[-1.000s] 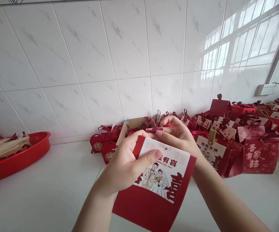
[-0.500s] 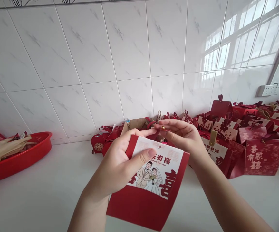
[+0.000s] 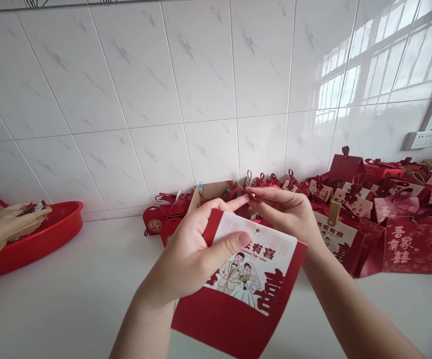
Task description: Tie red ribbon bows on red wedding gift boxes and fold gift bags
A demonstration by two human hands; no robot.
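My left hand (image 3: 191, 262) grips a flattish red paper gift bag (image 3: 231, 321), thumb over its front and fingers behind. Its white printed panel shows a cartoon bride and groom with red characters, and there is a small hole near the panel's top. Just beyond the bag's top edge, my right hand (image 3: 291, 207) pinches a small red strap (image 3: 253, 197) with a gold stud between thumb and fingertips. My left index finger reaches out to that strap and appears to touch it. The far part of the strap is hidden by my fingers.
Another person's hands (image 3: 16, 224) hold small packets over a red plastic basket (image 3: 62, 227) at left. Many red gift boxes (image 3: 412, 244) crowd the right side. An open cardboard box (image 3: 216, 190) and heart-fronted red boxes (image 3: 152, 219) stand against the tiled wall.
The view has shifted slightly, and the bag sits a little lower and further right. My right fingers have closed more tightly around the studded strap, near my left index fingertip.
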